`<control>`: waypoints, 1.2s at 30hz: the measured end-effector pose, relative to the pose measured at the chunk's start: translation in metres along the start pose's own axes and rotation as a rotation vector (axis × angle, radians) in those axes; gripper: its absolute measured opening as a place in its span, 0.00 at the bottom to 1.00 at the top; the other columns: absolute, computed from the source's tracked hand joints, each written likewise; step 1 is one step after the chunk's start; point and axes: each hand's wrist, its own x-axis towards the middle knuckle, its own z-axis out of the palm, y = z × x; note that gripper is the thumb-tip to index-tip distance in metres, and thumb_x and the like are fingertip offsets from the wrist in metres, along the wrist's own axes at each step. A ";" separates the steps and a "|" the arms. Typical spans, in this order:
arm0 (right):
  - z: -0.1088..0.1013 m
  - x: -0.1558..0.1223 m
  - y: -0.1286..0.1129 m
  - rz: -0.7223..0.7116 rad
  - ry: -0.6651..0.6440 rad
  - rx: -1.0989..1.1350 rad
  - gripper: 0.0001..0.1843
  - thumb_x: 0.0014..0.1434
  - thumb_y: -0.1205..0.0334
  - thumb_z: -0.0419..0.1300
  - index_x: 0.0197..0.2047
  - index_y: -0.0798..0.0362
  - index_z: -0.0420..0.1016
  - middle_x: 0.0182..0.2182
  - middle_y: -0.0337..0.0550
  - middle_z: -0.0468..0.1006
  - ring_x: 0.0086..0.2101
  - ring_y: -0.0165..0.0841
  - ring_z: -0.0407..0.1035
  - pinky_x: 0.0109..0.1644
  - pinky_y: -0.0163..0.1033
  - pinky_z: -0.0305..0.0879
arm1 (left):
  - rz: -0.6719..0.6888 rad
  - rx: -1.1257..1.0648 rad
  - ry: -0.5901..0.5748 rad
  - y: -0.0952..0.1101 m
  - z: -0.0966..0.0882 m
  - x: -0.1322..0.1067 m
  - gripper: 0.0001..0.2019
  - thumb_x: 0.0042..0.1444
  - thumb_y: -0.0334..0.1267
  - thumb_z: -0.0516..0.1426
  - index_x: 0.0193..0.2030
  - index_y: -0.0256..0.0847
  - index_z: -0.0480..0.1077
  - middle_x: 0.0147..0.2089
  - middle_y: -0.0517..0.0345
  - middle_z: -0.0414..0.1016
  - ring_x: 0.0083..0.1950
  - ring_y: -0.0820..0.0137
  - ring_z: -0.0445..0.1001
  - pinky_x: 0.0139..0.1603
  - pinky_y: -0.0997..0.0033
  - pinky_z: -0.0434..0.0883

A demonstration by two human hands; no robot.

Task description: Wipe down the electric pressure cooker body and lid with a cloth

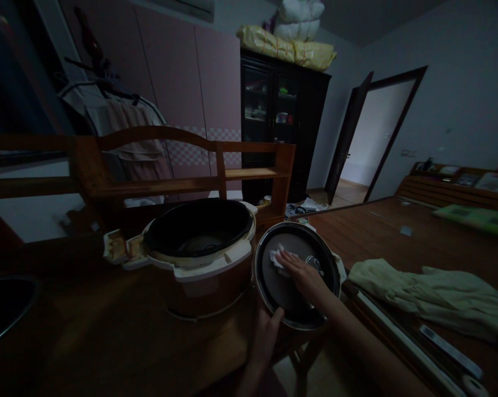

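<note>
A rice cooker (pixel 199 259) stands open on a wooden table (pixel 108 331), its dark inner pot showing. Beside it on the right lies its round lid (pixel 282 292), inner side up. My right hand (pixel 302 273) lies flat on the lid, fingers pressing a small white cloth (pixel 277 257) against the inner plate. My left hand (pixel 267 333) grips the near rim of the lid, thumb on the edge. The room is dim.
A dark round pan (pixel 4 309) sits at the table's left edge. A wooden bed frame with a pale green cloth (pixel 430 295) lies to the right. A wooden shelf rack (pixel 249 176) stands behind the cooker, a black cabinet (pixel 282 121) and open door beyond.
</note>
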 end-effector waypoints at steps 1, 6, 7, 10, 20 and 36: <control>0.000 0.005 0.004 0.028 0.027 -0.023 0.43 0.60 0.82 0.44 0.74 0.44 0.51 0.71 0.42 0.57 0.68 0.33 0.54 0.71 0.49 0.57 | 0.006 0.004 -0.001 0.001 0.000 0.000 0.35 0.54 0.42 0.59 0.69 0.41 0.59 0.69 0.47 0.66 0.74 0.58 0.57 0.75 0.59 0.51; 0.005 0.019 0.021 0.142 0.124 -0.099 0.43 0.59 0.82 0.44 0.75 0.47 0.51 0.70 0.46 0.58 0.67 0.38 0.57 0.69 0.50 0.60 | -0.030 -0.014 -0.028 0.006 0.001 -0.003 0.33 0.54 0.44 0.59 0.67 0.40 0.62 0.66 0.47 0.69 0.72 0.57 0.60 0.74 0.59 0.54; 0.007 0.019 0.022 0.159 0.140 -0.109 0.43 0.59 0.83 0.44 0.75 0.48 0.50 0.71 0.47 0.57 0.67 0.39 0.57 0.69 0.51 0.59 | -0.031 -0.015 -0.029 0.006 0.001 -0.003 0.33 0.54 0.43 0.59 0.67 0.39 0.62 0.66 0.46 0.69 0.72 0.57 0.61 0.74 0.60 0.54; 0.017 0.015 0.023 0.216 0.184 -0.149 0.43 0.59 0.83 0.43 0.76 0.50 0.46 0.71 0.50 0.57 0.68 0.41 0.55 0.69 0.53 0.60 | -0.022 -0.005 -0.033 0.008 0.001 -0.003 0.34 0.54 0.43 0.58 0.68 0.38 0.61 0.67 0.46 0.68 0.73 0.58 0.59 0.74 0.61 0.54; 0.036 0.005 0.003 0.345 0.269 -0.263 0.44 0.60 0.82 0.41 0.77 0.59 0.32 0.70 0.68 0.55 0.67 0.55 0.56 0.65 0.62 0.62 | 0.019 0.005 -0.050 0.005 0.001 -0.004 0.33 0.56 0.42 0.58 0.69 0.40 0.60 0.69 0.47 0.66 0.74 0.58 0.58 0.75 0.62 0.52; 0.016 -0.006 -0.018 -0.102 -0.084 0.032 0.44 0.61 0.82 0.44 0.76 0.44 0.43 0.73 0.41 0.49 0.72 0.35 0.42 0.74 0.53 0.50 | -0.009 -0.018 -0.017 0.004 0.004 -0.003 0.35 0.53 0.40 0.59 0.69 0.38 0.59 0.66 0.45 0.70 0.73 0.55 0.59 0.75 0.57 0.53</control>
